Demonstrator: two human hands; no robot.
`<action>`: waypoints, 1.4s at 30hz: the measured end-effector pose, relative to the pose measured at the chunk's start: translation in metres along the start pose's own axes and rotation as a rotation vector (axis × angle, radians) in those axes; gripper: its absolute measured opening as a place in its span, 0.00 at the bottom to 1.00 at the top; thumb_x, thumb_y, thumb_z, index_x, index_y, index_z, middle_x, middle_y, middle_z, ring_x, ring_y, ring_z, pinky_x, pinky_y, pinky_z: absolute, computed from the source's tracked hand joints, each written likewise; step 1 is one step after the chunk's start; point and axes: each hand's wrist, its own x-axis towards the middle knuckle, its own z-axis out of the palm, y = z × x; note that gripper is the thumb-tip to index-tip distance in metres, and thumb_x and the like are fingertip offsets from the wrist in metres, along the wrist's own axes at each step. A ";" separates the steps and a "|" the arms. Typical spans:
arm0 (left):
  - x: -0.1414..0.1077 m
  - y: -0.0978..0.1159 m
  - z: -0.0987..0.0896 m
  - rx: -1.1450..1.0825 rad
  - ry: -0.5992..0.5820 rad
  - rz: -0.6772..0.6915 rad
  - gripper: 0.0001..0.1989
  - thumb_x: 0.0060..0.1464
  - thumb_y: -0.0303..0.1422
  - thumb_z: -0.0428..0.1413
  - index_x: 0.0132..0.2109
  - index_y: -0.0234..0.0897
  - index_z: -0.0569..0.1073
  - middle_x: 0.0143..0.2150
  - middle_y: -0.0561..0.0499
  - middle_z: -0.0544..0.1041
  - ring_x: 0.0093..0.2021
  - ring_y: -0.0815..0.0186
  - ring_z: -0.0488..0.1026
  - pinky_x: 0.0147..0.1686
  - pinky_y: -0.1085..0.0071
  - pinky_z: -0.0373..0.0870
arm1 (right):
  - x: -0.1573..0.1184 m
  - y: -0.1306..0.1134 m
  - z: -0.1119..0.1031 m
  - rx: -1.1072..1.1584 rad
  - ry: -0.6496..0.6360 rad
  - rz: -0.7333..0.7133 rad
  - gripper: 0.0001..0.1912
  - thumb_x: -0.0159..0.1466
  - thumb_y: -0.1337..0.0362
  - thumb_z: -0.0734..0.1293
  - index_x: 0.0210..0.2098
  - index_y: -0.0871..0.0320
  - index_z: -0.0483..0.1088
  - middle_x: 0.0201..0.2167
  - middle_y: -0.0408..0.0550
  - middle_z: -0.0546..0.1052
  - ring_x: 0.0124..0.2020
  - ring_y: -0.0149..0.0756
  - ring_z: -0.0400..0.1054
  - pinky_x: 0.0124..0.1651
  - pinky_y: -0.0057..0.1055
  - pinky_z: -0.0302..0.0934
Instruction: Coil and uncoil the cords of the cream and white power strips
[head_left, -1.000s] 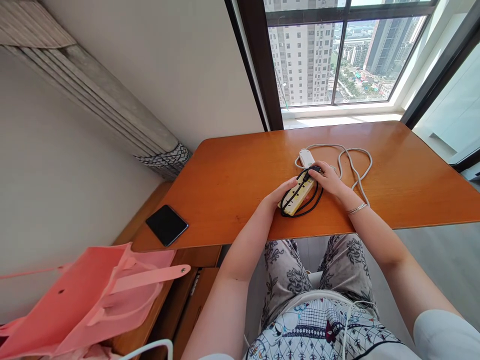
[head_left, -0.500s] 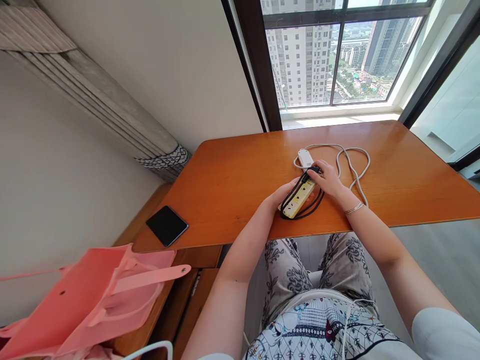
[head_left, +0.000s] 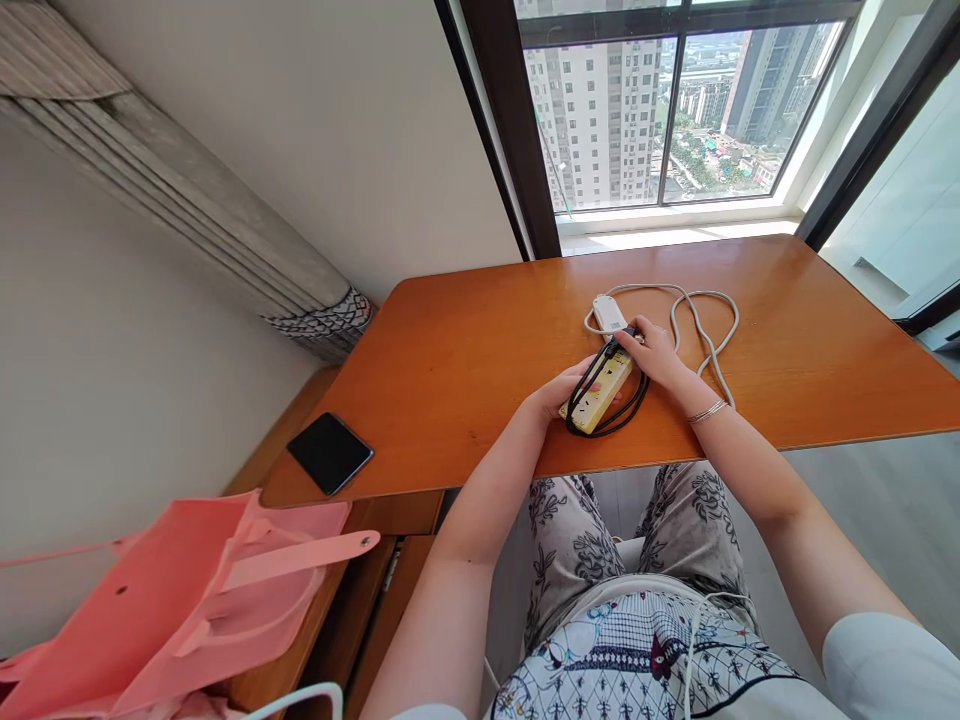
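A yellowed power strip (head_left: 604, 389) lies slantwise on the wooden table in front of me. My left hand (head_left: 568, 388) grips its left side, thumb over the top. My right hand (head_left: 651, 350) is closed on a black plug (head_left: 621, 340) at the strip's far end; whether the plug sits fully in a socket is hidden by my fingers. Its black cable (head_left: 609, 430) loops around and over the strip. Just beyond the hands rests the white end (head_left: 609, 313) of the strip, and a white cord (head_left: 705, 322) curls away to the right.
A black phone or tablet (head_left: 330, 453) lies at the table's left corner. An open pink bag (head_left: 217, 580) stands below it on a wooden cabinet (head_left: 397, 600). The wooden table (head_left: 465, 340) reaches to the window (head_left: 667, 120); a tied curtain (head_left: 225, 220) hangs at left.
My left thumb now lies further across the strip's top, and the black cable loop has shifted slightly right. The right hand stays at the plug. The view has moved a little.
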 end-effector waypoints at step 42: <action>0.015 0.003 -0.010 0.185 0.481 0.353 0.39 0.38 0.30 0.57 0.63 0.40 0.71 0.57 0.48 0.79 0.62 0.49 0.72 0.64 0.52 0.68 | 0.007 0.011 0.009 0.704 -0.192 0.362 0.14 0.65 0.71 0.68 0.50 0.60 0.71 0.30 0.42 0.76 0.24 0.27 0.70 0.30 0.28 0.72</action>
